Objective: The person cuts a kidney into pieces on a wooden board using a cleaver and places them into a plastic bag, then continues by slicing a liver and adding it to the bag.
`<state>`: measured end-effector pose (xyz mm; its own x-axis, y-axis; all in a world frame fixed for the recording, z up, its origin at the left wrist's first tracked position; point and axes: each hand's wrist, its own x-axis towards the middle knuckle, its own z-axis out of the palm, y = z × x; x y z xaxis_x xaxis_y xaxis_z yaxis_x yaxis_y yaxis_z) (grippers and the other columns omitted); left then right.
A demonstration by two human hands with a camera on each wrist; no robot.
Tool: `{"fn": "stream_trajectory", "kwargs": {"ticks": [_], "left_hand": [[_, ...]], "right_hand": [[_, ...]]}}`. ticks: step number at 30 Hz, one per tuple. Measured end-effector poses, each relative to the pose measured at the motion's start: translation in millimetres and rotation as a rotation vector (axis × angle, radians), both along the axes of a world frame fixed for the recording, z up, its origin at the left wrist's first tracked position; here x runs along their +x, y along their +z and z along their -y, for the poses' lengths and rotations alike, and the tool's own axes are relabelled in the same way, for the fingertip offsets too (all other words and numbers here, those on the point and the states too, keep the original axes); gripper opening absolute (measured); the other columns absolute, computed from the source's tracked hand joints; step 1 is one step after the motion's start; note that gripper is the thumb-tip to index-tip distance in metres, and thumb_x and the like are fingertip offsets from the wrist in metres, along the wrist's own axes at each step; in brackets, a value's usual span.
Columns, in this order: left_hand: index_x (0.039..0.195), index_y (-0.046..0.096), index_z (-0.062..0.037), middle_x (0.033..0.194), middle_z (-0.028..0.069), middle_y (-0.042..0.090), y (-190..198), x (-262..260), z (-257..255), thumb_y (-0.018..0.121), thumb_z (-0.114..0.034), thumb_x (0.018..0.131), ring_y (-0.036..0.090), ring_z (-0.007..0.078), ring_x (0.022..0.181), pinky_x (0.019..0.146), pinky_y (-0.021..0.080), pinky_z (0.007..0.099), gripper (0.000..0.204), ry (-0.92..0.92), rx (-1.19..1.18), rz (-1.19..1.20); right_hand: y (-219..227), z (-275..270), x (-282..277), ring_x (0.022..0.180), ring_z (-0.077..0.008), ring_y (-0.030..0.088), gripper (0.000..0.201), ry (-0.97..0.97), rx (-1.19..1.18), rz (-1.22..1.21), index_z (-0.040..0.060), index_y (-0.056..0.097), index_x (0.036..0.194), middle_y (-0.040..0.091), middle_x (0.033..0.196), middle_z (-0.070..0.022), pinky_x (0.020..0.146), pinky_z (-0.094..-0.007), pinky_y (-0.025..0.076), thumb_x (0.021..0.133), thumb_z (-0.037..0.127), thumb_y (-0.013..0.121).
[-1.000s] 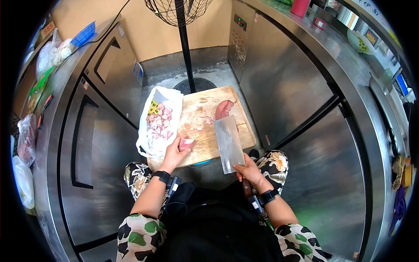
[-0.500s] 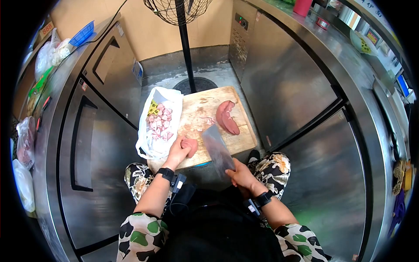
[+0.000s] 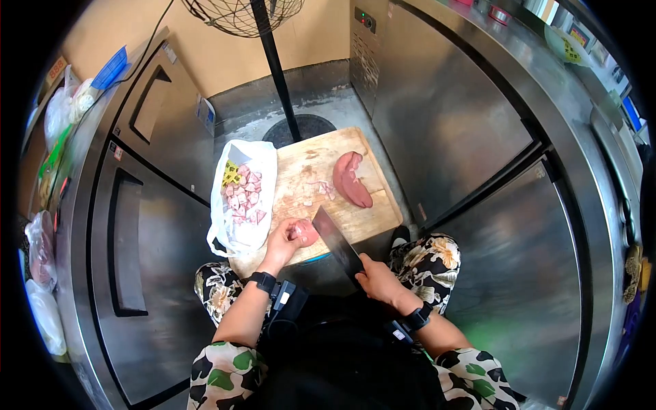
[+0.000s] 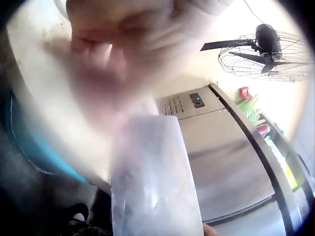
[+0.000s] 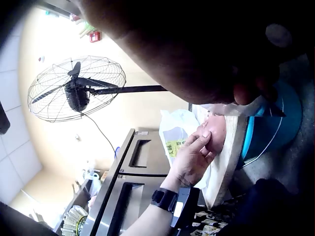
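On the wooden board (image 3: 294, 167), my left hand (image 3: 279, 247) holds a pink piece of meat (image 3: 307, 233) near the board's front edge, fingers and thumb around its left side. My right hand (image 3: 380, 280) grips a cleaver (image 3: 337, 240); the handle is hidden in the fist. In the head view the blade slants, its tip right beside the held meat. The left wrist view shows the broad blade (image 4: 152, 177) close up, with the meat blurred. A larger, curved piece of meat (image 3: 354, 190) lies farther right, by small scraps (image 3: 322, 189).
A white plastic bag (image 3: 258, 236) with cut meat chunks (image 3: 246, 196) lies open on the board's left side. Under the board is a blue bucket (image 5: 290, 118). Steel cabinets (image 3: 465, 102) flank both sides, and a stand fan's pole (image 3: 277, 68) rises behind.
The cleaver has moved left from beside the larger meat to the held piece, its blade turning more edge-on. My left hand has shifted slightly right and turned the meat.
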<state>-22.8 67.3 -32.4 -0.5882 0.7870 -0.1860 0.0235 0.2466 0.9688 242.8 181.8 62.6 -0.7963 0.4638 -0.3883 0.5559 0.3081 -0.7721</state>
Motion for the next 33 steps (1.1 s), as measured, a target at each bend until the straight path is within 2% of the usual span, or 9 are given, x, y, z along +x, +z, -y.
{"fn": "stream_trajectory", "kwargs": {"ticks": [5, 8, 11, 14, 20, 23, 26, 29, 33], "left_hand": [[0.114, 0.058, -0.0027, 0.101, 0.0068, 0.065, 32.7, 10.2, 6.5, 0.073, 0.007, 0.075, 0.064, 0.0142, 0.090, 0.082, 0.052, 0.0270, 0.043, -0.087, -0.022, -0.119], [0.122, 0.053, -0.0010, 0.103, 0.0082, 0.064, 58.2, 21.5, 3.2, 0.065, 0.015, 0.078, 0.062, 0.0143, 0.096, 0.085, 0.052, 0.0272, 0.049, -0.123, -0.234, -0.423], [0.124, 0.054, 0.0006, 0.107, 0.0091, 0.064, 31.6, 16.9, 3.3, 0.065, 0.014, 0.079, 0.063, 0.0141, 0.096, 0.085, 0.053, 0.0266, 0.048, -0.060, -0.208, -0.420], [0.126, 0.052, 0.0024, 0.110, 0.0095, 0.064, -0.7, 6.3, 5.7, 0.066, 0.012, 0.081, 0.063, 0.0145, 0.095, 0.086, 0.053, 0.0269, 0.049, 0.004, -0.082, -0.194], [0.121, 0.056, -0.0007, 0.103, 0.0061, 0.066, 11.5, 11.4, 3.5, 0.070, 0.009, 0.078, 0.064, 0.0135, 0.091, 0.082, 0.054, 0.0251, 0.046, 0.027, 0.012, -0.003], [0.121, 0.056, -0.0003, 0.104, 0.0064, 0.063, 3.2, 7.8, 5.6, 0.071, 0.010, 0.077, 0.064, 0.0147, 0.089, 0.081, 0.054, 0.0255, 0.047, 0.068, -0.022, -0.037], [0.119, 0.056, 0.0004, 0.106, 0.0071, 0.058, 38.3, 26.6, -2.5, 0.072, 0.011, 0.076, 0.063, 0.0151, 0.091, 0.081, 0.054, 0.0256, 0.047, 0.078, -0.017, -0.259], [0.117, 0.055, 0.0009, 0.108, 0.0079, 0.055, 19.4, 15.4, 4.5, 0.071, 0.011, 0.076, 0.061, 0.0155, 0.096, 0.083, 0.054, 0.0261, 0.045, 0.035, -0.042, -0.246], [0.119, 0.052, 0.0001, 0.110, 0.0077, 0.056, 16.7, 15.5, 8.6, 0.068, 0.012, 0.079, 0.060, 0.0157, 0.101, 0.084, 0.054, 0.0268, 0.045, 0.032, -0.065, -0.093]], "right_hand": [[2.3, -0.5, -0.1, 0.084, -0.0482, 0.060, 0.028, 0.016, 0.010, 0.007, -0.0013, 0.045, 0.108, 0.062, 0.082, -0.0307, 0.076, -0.0545, 0.047, 0.087, 0.012, 0.057], [-7.7, 2.0, -0.7, 0.084, -0.0482, 0.060, 0.028, 0.014, 0.034, -0.031, -0.0018, 0.045, 0.108, 0.062, 0.083, -0.0305, 0.076, -0.0545, 0.047, 0.087, 0.012, 0.057], [-9.0, 4.9, -3.1, 0.084, -0.0477, 0.060, 0.028, 0.011, 0.054, -0.059, -0.0021, 0.044, 0.108, 0.063, 0.083, -0.0298, 0.076, -0.0544, 0.047, 0.088, 0.012, 0.056], [-9.4, 2.4, -3.5, 0.084, -0.0474, 0.060, 0.027, 0.017, 0.053, -0.065, -0.0022, 0.044, 0.108, 0.063, 0.083, -0.0287, 0.075, -0.0544, 0.047, 0.088, 0.012, 0.055], [4.0, 0.7, -6.8, 0.081, -0.0457, 0.061, 0.023, 0.021, 0.084, -0.121, -0.0003, 0.043, 0.108, 0.063, 0.080, -0.0259, 0.070, -0.0526, 0.048, 0.090, 0.010, 0.051], [3.1, 4.9, -12.1, 0.078, -0.0438, 0.063, 0.021, 0.058, 0.193, -0.139, 0.0015, 0.043, 0.108, 0.063, 0.082, -0.0236, 0.068, -0.0507, 0.050, 0.089, 0.009, 0.050], [3.1, 7.8, -18.1, 0.075, -0.0397, 0.065, 0.023, 0.107, 0.281, -0.090, 0.0038, 0.045, 0.109, 0.063, 0.090, -0.0200, 0.066, -0.0477, 0.052, 0.086, 0.005, 0.049], [-1.8, 10.1, -21.6, 0.072, -0.0379, 0.066, 0.023, 0.139, 0.335, -0.080, 0.0036, 0.045, 0.108, 0.060, 0.090, -0.0187, 0.063, -0.0460, 0.053, 0.085, 0.004, 0.049], [8.8, 12.8, -19.7, 0.068, -0.0365, 0.066, 0.024, 0.164, 0.355, -0.052, 0.0026, 0.044, 0.106, 0.059, 0.088, -0.0178, 0.060, -0.0436, 0.054, 0.083, 0.003, 0.051]]}}
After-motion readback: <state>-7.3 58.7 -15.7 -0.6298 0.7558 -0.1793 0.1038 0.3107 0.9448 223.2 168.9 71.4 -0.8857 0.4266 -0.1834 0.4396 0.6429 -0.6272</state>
